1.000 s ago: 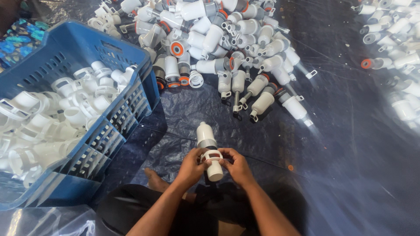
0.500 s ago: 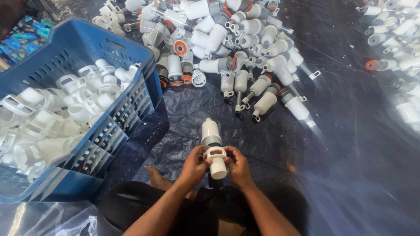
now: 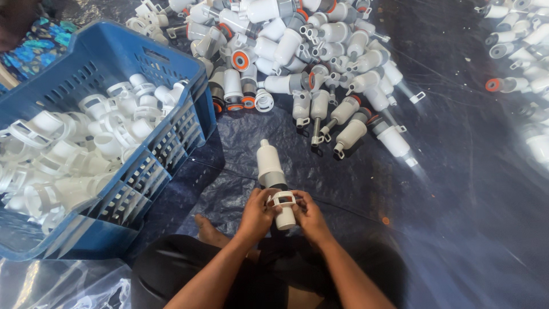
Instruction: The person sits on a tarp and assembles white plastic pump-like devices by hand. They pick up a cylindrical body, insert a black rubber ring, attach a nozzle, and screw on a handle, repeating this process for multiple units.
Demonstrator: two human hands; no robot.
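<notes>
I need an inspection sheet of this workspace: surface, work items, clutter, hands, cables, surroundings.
Surface: dark blue tarp, wrinkled, on the floor.
Work items: white fitting with grey band, held upright; white ring piece at its near end.
Clutter: pile of white fittings with orange and grey parts ahead; more at far right.
Hands: left hand and right hand, each with a grip on the ring piece.
Cables: nothing seen.
Surroundings: blue crate of white ring pieces on the left; clear plastic sheet at bottom left.
</notes>
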